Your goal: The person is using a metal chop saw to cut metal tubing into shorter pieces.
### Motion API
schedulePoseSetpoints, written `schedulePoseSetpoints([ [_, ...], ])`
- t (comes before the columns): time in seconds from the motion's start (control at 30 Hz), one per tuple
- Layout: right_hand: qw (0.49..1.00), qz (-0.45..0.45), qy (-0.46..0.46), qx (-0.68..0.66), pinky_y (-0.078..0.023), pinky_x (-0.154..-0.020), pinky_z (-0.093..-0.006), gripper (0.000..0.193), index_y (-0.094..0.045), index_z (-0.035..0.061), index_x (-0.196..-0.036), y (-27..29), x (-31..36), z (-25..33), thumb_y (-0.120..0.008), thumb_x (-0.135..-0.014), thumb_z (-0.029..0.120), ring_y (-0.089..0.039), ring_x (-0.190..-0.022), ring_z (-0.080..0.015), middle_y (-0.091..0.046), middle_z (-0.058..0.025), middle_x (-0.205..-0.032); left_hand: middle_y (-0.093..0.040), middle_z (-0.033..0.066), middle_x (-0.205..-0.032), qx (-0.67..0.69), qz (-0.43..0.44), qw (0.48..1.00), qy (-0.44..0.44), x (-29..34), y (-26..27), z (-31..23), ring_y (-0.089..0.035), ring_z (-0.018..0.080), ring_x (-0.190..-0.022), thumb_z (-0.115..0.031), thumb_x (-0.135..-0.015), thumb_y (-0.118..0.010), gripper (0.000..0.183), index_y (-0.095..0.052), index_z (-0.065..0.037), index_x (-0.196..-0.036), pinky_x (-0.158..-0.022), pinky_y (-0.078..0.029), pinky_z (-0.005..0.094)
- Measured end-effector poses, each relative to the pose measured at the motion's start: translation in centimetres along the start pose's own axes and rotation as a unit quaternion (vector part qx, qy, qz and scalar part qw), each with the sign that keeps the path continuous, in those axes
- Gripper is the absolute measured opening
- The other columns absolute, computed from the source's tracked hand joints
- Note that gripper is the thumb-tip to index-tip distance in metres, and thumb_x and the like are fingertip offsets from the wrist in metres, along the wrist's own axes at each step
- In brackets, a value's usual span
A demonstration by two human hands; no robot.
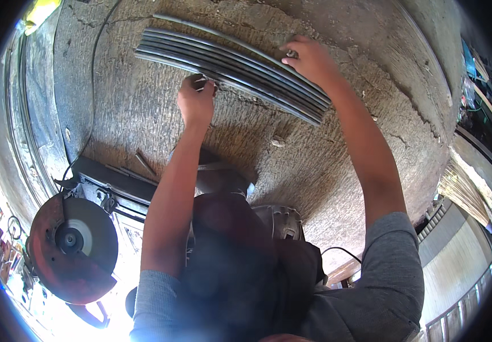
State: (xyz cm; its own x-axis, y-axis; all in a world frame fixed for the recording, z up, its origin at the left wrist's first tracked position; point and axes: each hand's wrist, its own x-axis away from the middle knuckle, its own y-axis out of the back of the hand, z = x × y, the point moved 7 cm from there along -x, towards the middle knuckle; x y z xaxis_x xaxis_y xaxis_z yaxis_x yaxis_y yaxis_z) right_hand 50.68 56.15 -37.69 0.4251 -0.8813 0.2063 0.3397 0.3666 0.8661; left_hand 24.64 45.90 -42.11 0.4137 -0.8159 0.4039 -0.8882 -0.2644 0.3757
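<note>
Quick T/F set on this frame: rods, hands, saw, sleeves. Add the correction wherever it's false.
1. Several metal rods lie side by side on the floor. True.
2. The left hand is at the near side of the rods. True.
3. Both hands are at that near side. False: the right hand is at the far side, toward the right end.
4. No gap shows anywhere between the rods. False: the farthest rod stands apart at its left end.
5. A disc saw is on the person's left. True.
6. Both arms are bare to the shoulder. False: grey sleeves cover the upper arms.
</note>
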Motion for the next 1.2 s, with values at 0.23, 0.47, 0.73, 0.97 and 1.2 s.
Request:
schedulePoseSetpoints([
  [0.23, 0.998, -0.051, 0.000, -0.040, -0.049, -0.074, -0.0380, 0.025, -0.063, 0.0065, -0.101, 1.5, 2.8, 1.2, -0.065, -0.079, 0.019, -0.061, -0.084, -0.0281, -0.061, -0.0114, -0.100, -0.066, 0.0138, -0.076, 0.036, -0.026, 0.999, -0.020, -1.2, 2.2, -0.5, -0.065, 0.0181, -0.066, -0.009, -0.079, -0.061, 0.025, -0.057, 0.005, -0.100, -0.061, -0.050, 0.0286],
  [0.47, 0.951, -0.201, -0.130, -0.196, -0.047, -0.068, -0.0321, 0.022, -0.064, 0.0037, -0.100, 1.3, 10.9, 0.0, -0.064, -0.081, 0.015, -0.061, -0.078, -0.0211, -0.064, -0.0102, -0.088, -0.067, 0.0133, -0.078, -0.092, -0.113, 0.989, -0.031, -5.0, 7.3, 0.3, -0.065, 0.0265, -0.075, -0.017, -0.077, -0.061, 0.025, -0.063, 0.001, -0.094, -0.073, -0.049, 0.0357],
  [0.73, 0.769, -0.403, -0.343, -0.360, -0.044, -0.075, -0.0315, 0.027, -0.059, -0.0030, -0.107, -5.3, 22.2, -5.3, -0.057, -0.084, 0.012, -0.057, -0.087, -0.0203, -0.061, -0.0128, -0.100, -0.063, 0.0140, -0.104, -0.183, -0.113, 0.975, -0.063, -6.8, 8.8, -0.7, -0.062, 0.0292, -0.092, -0.021, -0.075, -0.065, 0.052, -0.050, -0.002, -0.121, -0.084, -0.045, 0.0398],
  [0.97, 0.729, -0.337, -0.445, -0.395, -0.041, -0.066, -0.0282, 0.024, -0.057, -0.0055, -0.104, -8.5, 24.5, -6.9, -0.051, -0.083, 0.004, -0.052, -0.075, -0.0171, -0.060, -0.0111, -0.088, -0.057, 0.0175, -0.113, -0.251, -0.056, 0.955, -0.152, -5.5, 6.5, -1.9, -0.063, 0.0258, -0.093, -0.020, -0.076, -0.066, 0.059, -0.044, -0.004, -0.128, -0.083, -0.045, 0.0392],
  [1.2, 0.775, -0.306, -0.409, -0.372, -0.040, -0.062, -0.0274, 0.026, -0.057, -0.0010, -0.105, -8.7, 23.1, -4.6, -0.052, -0.079, 0.000, -0.049, -0.074, -0.0121, -0.057, -0.0075, -0.091, -0.054, 0.0181, -0.118, -0.302, -0.018, 0.943, -0.141, -5.4, 6.4, -2.6, -0.061, 0.0258, -0.095, -0.017, -0.076, -0.065, 0.061, -0.043, -0.002, -0.130, -0.084, -0.046, 0.0381],
])
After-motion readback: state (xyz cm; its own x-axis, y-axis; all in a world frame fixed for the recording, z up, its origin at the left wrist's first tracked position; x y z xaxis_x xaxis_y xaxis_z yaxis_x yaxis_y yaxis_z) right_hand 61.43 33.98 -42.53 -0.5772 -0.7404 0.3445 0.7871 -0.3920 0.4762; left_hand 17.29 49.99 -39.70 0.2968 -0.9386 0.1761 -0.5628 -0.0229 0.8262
